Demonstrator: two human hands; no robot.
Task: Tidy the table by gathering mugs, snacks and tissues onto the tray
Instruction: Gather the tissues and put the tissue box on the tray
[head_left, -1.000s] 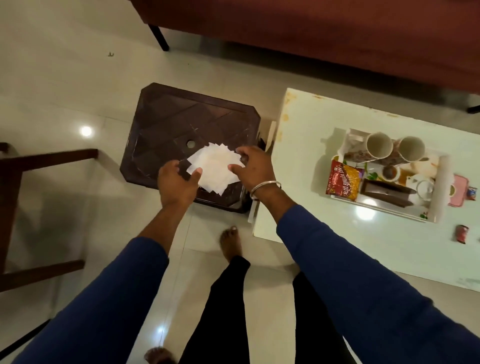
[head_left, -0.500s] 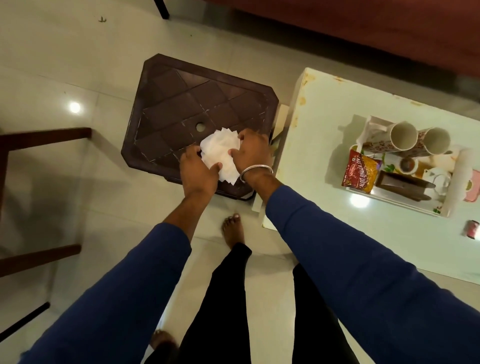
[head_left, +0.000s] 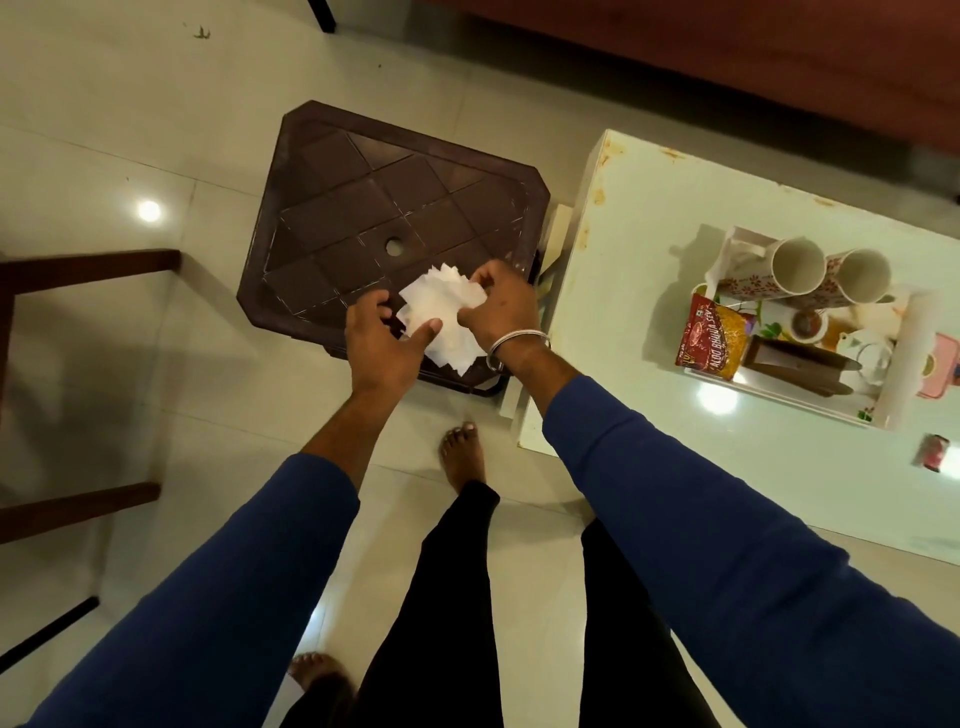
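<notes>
A bunch of white tissues (head_left: 441, 317) is held between both hands above the near corner of a dark brown plastic stool (head_left: 384, 228). My left hand (head_left: 382, 345) grips the bunch from the left, my right hand (head_left: 501, 306) from the right. On the pale table (head_left: 649, 260) to the right stands a white tray (head_left: 901, 353). In it lie two floral mugs (head_left: 795, 270) on their sides, a red and yellow snack packet (head_left: 711, 338) and a brown packet (head_left: 795, 358).
A small red item (head_left: 935, 452) lies on the table near the tray, and a pink object (head_left: 943, 364) sits at the tray's right. A dark red sofa (head_left: 727, 41) runs along the back. Wooden chair rails (head_left: 78, 260) stand at left. My bare feet are on the tiled floor.
The tissues, spread out a second ago, are now squeezed into a tighter bunch as both hands came closer together. The view shifted slightly.
</notes>
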